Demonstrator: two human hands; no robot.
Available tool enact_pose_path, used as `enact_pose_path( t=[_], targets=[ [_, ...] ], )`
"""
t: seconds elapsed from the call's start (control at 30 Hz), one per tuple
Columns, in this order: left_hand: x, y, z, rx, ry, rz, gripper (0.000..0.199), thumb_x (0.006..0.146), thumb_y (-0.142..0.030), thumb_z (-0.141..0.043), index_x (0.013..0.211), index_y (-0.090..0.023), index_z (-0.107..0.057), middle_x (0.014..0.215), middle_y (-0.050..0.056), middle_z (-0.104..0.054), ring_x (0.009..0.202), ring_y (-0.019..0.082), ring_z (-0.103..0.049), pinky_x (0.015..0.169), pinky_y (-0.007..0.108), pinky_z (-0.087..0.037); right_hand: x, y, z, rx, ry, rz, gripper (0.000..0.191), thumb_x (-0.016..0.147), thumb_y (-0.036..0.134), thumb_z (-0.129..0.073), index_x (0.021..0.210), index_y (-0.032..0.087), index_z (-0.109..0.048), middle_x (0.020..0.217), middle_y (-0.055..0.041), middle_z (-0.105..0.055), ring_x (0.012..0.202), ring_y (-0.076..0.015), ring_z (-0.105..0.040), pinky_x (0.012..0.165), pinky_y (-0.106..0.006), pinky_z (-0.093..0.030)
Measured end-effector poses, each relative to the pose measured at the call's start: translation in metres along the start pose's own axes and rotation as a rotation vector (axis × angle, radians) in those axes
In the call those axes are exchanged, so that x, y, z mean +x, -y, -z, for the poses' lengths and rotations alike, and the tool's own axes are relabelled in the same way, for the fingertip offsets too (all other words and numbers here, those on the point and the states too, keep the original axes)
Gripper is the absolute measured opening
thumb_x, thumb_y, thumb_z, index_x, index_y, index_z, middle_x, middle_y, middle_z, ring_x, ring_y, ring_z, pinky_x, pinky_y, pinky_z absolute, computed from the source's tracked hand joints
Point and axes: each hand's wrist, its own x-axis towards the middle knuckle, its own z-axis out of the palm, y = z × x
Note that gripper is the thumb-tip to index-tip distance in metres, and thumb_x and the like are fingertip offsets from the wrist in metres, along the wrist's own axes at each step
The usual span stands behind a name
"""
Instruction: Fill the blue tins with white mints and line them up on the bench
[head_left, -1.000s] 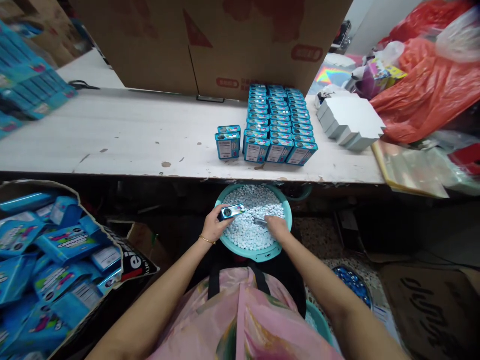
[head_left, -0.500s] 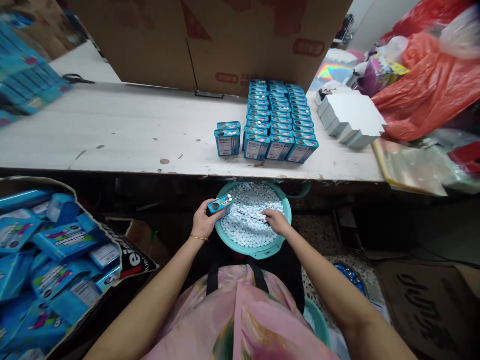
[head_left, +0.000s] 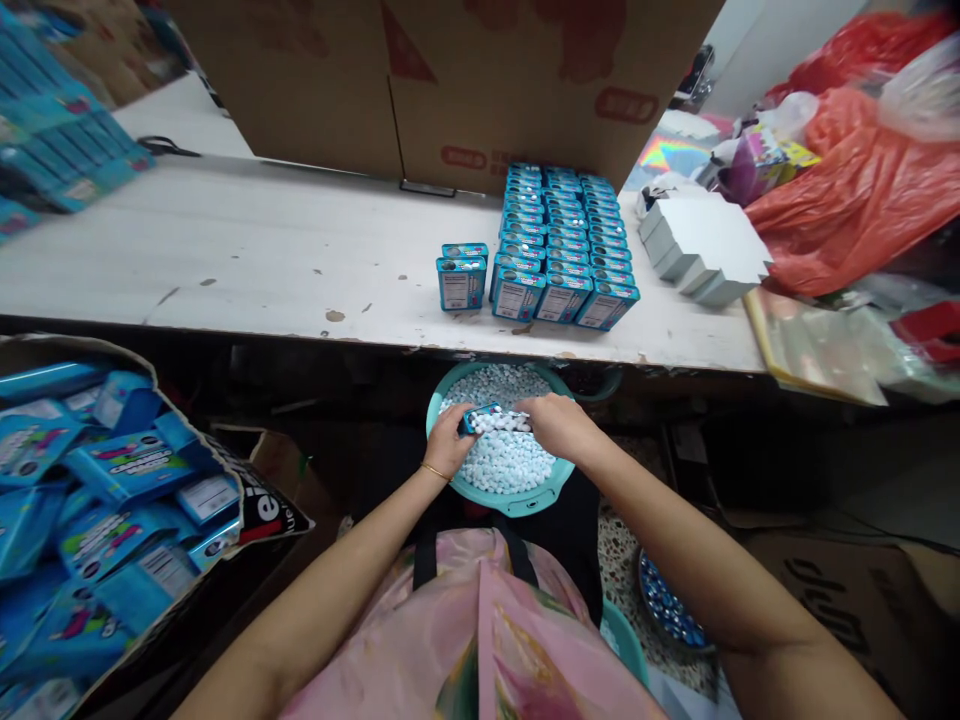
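My left hand (head_left: 448, 447) is closed around a small blue printed box (head_left: 478, 414), tilted low over a turquoise basin (head_left: 517, 507). White pellets (head_left: 510, 462) fill much of the basin. My right hand (head_left: 553, 425) is closed, knuckles up, at the basin's right side. From its fingers a heaped strip of pellets reaches across to the box's top, apparently on a small scoop (head_left: 531, 431) mostly hidden by pellets and fingers. Pellets lie at the box's upper end.
Blue boxes (head_left: 566, 295) stand in three packed rows on the white table (head_left: 300, 260), with two more (head_left: 461, 285) beside them. At left, a sack (head_left: 274, 510) holds more blue boxes. White cartons (head_left: 697, 240) and red bags (head_left: 847, 190) lie right. A large cardboard box (head_left: 450, 90) stands behind.
My left hand has moved right with the box, tilting it over the pellets. My right hand has risen from the pellets, bringing a heaped strip of them to the box.
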Motion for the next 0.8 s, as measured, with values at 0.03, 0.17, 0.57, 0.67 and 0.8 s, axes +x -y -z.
enact_pose_path(
  t=[0.03,0.17,0.57,0.67,0.8],
  targets=[
    [0.000,0.000,-0.001,0.009,0.005,-0.008,0.036,0.065,-0.020,-0.059,0.100,-0.018,-0.054,0.100,0.006,-0.057,0.096,0.020,-0.052,0.086,0.034,-0.040,0.000,0.007,0.005,-0.056,0.023,-0.011,0.038,0.072,0.012,-0.042,0.104,0.024,-0.058,0.091,-0.0090,-0.063,0.084,-0.0220,-0.058,0.069,-0.030,-0.040],
    [0.000,0.003,-0.005,0.005,-0.010,-0.012,0.036,0.065,-0.021,-0.060,0.100,-0.018,-0.054,0.099,0.005,-0.058,0.094,0.020,-0.053,0.085,0.034,-0.041,-0.004,0.025,0.026,-0.180,0.113,-0.014,0.032,0.074,0.013,-0.040,0.101,0.018,-0.058,0.092,-0.0127,-0.062,0.086,-0.0210,-0.057,0.071,-0.029,-0.041],
    [-0.002,0.004,0.030,-0.102,-0.158,0.146,0.039,0.064,-0.032,-0.063,0.099,-0.019,-0.055,0.094,0.002,-0.060,0.085,0.017,-0.056,0.080,0.030,-0.043,0.006,-0.037,-0.100,0.077,0.132,-0.261,0.031,0.080,0.013,-0.035,0.098,0.021,-0.058,0.094,-0.0090,-0.062,0.089,-0.0190,-0.056,0.074,-0.029,-0.039],
    [-0.004,0.004,0.040,-0.116,-0.188,0.200,0.041,0.063,-0.035,-0.063,0.099,-0.018,-0.055,0.089,0.002,-0.060,0.079,0.016,-0.056,0.075,0.030,-0.045,0.032,-0.016,-0.140,0.195,0.090,-0.241,0.032,0.081,0.017,-0.036,0.103,0.025,-0.057,0.098,-0.0048,-0.062,0.091,-0.0162,-0.055,0.075,-0.026,-0.039],
    [-0.006,0.008,0.046,-0.151,-0.222,0.221,0.044,0.061,-0.036,-0.065,0.099,-0.017,-0.054,0.089,0.002,-0.061,0.079,0.016,-0.057,0.075,0.030,-0.045,0.047,-0.014,-0.160,0.366,0.018,-0.213,0.030,0.081,0.021,-0.038,0.102,0.022,-0.058,0.098,-0.0031,-0.062,0.091,-0.0152,-0.055,0.076,-0.025,-0.039]
  ],
)
